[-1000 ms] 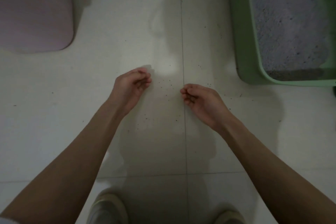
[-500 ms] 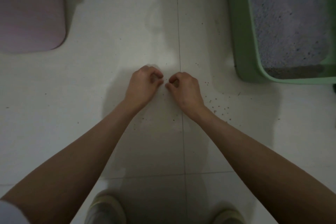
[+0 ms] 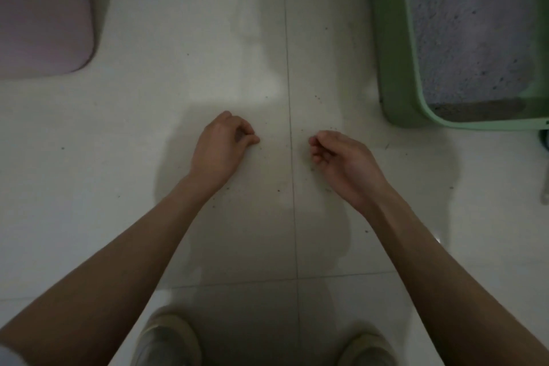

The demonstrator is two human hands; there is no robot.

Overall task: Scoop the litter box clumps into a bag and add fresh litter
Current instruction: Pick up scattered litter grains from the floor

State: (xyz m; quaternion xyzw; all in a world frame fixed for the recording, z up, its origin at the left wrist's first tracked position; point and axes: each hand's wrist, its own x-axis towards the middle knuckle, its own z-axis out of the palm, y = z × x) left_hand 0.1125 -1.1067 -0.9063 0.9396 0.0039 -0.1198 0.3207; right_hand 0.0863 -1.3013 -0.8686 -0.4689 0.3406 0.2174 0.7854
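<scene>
Glazed pale floor tiles (image 3: 208, 53), smooth and faintly reflective, carry a scatter of dark litter grains (image 3: 319, 96) on both sides of a thin grout line (image 3: 289, 98). Left hand (image 3: 221, 147) and right hand (image 3: 341, 157) hang low over this scatter, one either side of the line and apart from each other; each grip is loosely curled, thumb drawn toward the fingertips as in a pinch, and whether a grain or anything else is caught in either one cannot be told at this size. The posture suggests that stray grains are being picked off the tile, or something fine handled, rather than scooping, since no scoop and no bag is in view. Litter box (image 3: 389, 38), a green moulded plastic tray with rounded corners and a thick rim, stands on the floor to the upper right, well apart from both hands. Its fill (image 3: 463, 24) is a grey-lilac granular bed, finely pebbled, with a darker strip along the near wall. Mat (image 3: 38, 15), dull pink with a rounded corner, lies at upper left. Two shoes (image 3: 166, 342) show at the bottom edge.
</scene>
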